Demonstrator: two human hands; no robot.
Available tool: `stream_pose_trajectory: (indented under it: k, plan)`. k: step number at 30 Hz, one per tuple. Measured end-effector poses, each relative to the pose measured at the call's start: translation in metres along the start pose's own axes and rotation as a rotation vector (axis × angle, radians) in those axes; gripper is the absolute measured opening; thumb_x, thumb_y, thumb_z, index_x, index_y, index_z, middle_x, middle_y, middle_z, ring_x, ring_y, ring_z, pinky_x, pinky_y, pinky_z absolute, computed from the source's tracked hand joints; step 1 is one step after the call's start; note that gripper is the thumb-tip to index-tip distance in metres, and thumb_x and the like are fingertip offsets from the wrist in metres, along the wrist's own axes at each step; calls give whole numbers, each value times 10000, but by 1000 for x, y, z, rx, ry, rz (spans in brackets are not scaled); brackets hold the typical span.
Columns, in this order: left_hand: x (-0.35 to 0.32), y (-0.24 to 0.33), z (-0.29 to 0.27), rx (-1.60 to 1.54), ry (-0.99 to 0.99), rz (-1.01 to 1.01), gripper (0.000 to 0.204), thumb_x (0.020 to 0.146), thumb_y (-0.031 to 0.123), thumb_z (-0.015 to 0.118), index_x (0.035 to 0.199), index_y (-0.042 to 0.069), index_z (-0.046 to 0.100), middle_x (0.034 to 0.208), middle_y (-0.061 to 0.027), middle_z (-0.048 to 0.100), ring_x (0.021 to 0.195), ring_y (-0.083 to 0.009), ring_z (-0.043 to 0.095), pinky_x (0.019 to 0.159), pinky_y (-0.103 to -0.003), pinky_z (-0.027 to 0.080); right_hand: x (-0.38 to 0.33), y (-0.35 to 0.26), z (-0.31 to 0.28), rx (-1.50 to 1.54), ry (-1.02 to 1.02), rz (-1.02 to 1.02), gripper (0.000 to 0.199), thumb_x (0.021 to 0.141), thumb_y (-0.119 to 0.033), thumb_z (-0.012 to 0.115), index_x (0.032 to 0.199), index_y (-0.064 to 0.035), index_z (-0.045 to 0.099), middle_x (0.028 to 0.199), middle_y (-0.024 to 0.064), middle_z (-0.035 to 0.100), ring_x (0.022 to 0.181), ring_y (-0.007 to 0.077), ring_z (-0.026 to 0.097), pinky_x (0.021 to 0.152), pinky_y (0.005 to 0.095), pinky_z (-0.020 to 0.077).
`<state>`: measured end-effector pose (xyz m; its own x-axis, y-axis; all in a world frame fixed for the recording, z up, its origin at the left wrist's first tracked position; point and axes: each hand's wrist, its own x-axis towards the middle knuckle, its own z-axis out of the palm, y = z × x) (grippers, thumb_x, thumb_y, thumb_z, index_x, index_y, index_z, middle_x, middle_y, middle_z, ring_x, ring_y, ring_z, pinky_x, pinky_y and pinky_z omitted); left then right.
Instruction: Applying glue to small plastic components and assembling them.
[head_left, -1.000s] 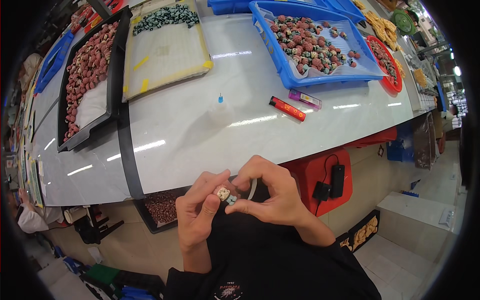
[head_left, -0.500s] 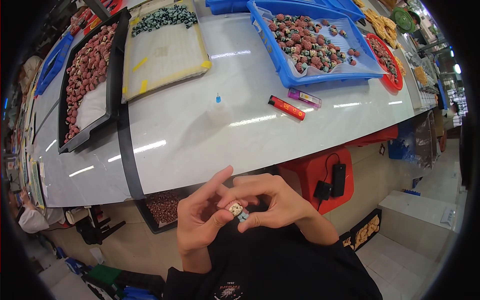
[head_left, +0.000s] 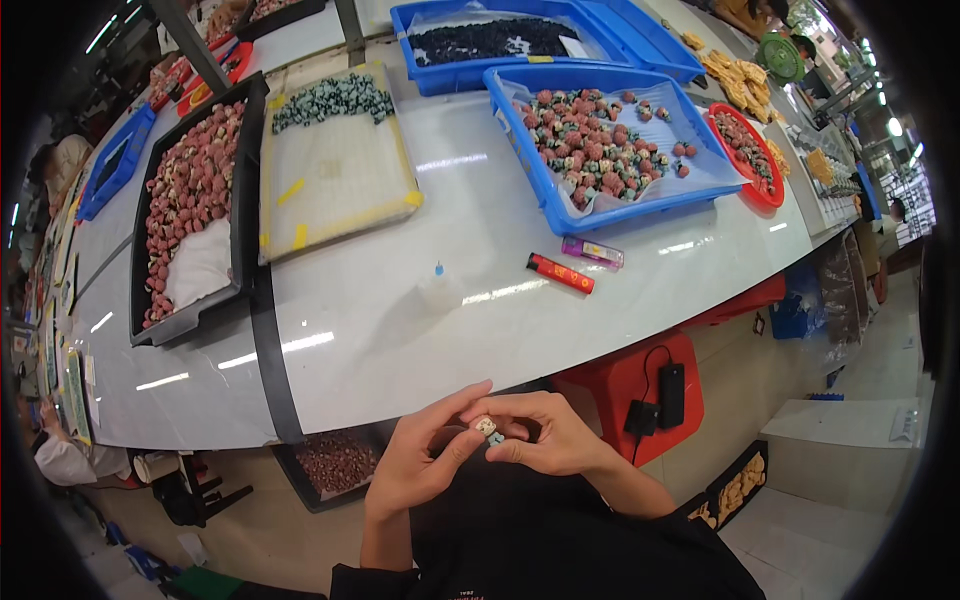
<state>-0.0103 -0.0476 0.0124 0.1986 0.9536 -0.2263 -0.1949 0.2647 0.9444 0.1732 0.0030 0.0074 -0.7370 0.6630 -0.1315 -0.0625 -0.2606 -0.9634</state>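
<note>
Between my two hands is a small figurine [head_left: 487,428] with a pale face and a blue-green body; the fingers cover much of its head. My left hand [head_left: 425,455] pinches it at the head with thumb and fingertips. From the other side, my right hand [head_left: 550,435] has its thumb by the lower body and its fingers curled over the top. Both hands are in front of the near edge of the white table [head_left: 380,350]. Beyond them on the table stand a translucent bottle with a blue needle tip [head_left: 438,290], a red lighter [head_left: 560,273] and a purple lighter [head_left: 593,252].
A blue tray [head_left: 560,215] holds several assembled figurines, and a black tray [head_left: 240,250] holds reddish heads. Blue-green bodies lie on a yellow-taped board [head_left: 340,200]. A red plate [head_left: 775,195] is at right. Below the edge are a red stool [head_left: 680,410] and a dark tray [head_left: 320,495].
The view has tilted upward, showing more of the far table with a blue tray of dark pieces. Both hands still hold the figurine, with the fingers slightly shifted around it.
</note>
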Motion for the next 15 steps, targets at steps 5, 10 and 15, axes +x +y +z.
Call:
stream_pose_trajectory:
  k: [5, 10, 15]
  plan:
    - [8, 11, -16, 340, -88, 37, 454, 894, 71, 579, 1320, -10, 443, 999, -76, 622, 882, -103, 583, 807, -230, 457, -1, 16, 17, -138, 166, -70, 416, 843, -74, 626, 1244, -28, 524, 787, 12, 523, 636, 85, 402, 613, 228, 380]
    - [0, 23, -31, 539, 28, 74, 456, 851, 7, 567, 1294, -13, 462, 1029, -130, 653, 878, -157, 624, 814, -276, 480, -1, -3, 5, 98, 188, 52, 401, 882, -18, 525, 1281, -18, 481, 911, 29, 543, 695, 82, 521, 630, 220, 432]
    - [3, 34, -106, 635, 337, 292, 264, 886, 38, 540, 1133, -51, 574, 974, -88, 642, 903, -127, 603, 825, -257, 472, 43, -73, -55, 544, 488, -286, 448, 912, -144, 541, 1315, -6, 403, 1070, 83, 545, 642, 106, 503, 581, 252, 438]
